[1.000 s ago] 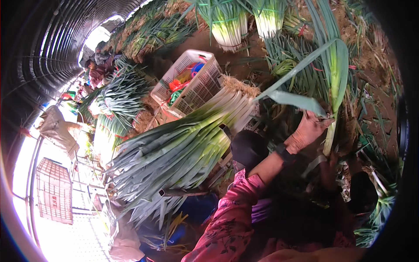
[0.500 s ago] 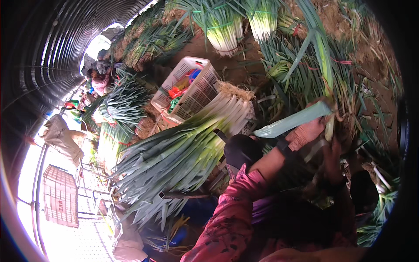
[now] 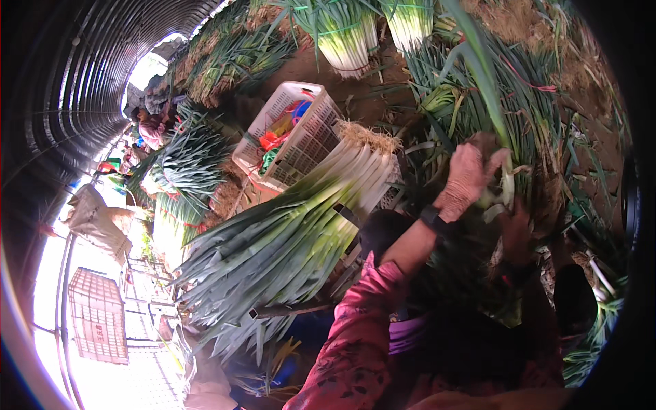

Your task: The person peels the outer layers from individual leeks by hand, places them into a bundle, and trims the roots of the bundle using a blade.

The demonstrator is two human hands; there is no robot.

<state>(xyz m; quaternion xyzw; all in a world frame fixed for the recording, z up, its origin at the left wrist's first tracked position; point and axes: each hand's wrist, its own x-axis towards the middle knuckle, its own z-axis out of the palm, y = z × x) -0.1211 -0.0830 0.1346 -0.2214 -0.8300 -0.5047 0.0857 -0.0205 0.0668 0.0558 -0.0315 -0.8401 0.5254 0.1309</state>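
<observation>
A long green onion [image 3: 507, 181] stands upright in front of me, its leaves reaching up over a pile of others. My right hand [image 3: 517, 229], dim in shadow, closes round its lower white end. Beside the stalk, my left hand [image 3: 466, 176] has its fingers apart and nothing visible in it; some blur lies just below. To the left, a big bundle of green onions [image 3: 294, 232] lies slantwise, roots [image 3: 369, 137] pointing away and leaves toward me, on a support with metal bars [image 3: 290, 309].
Beyond the bundle sits a white plastic crate [image 3: 311, 147] holding coloured items. Tied upright bundles [image 3: 342, 48] stand at the far side. Loose green onions [image 3: 526, 102] heap up at right. Another person [image 3: 152, 130] is far left, near more bundles [image 3: 195, 154]. A pale crate [image 3: 97, 314] is at left.
The broad pale-green leaf that stuck out leftward from my left hand is gone. That hand has opened and shifted slightly left and up. The right hand stays at the stalk's lower end.
</observation>
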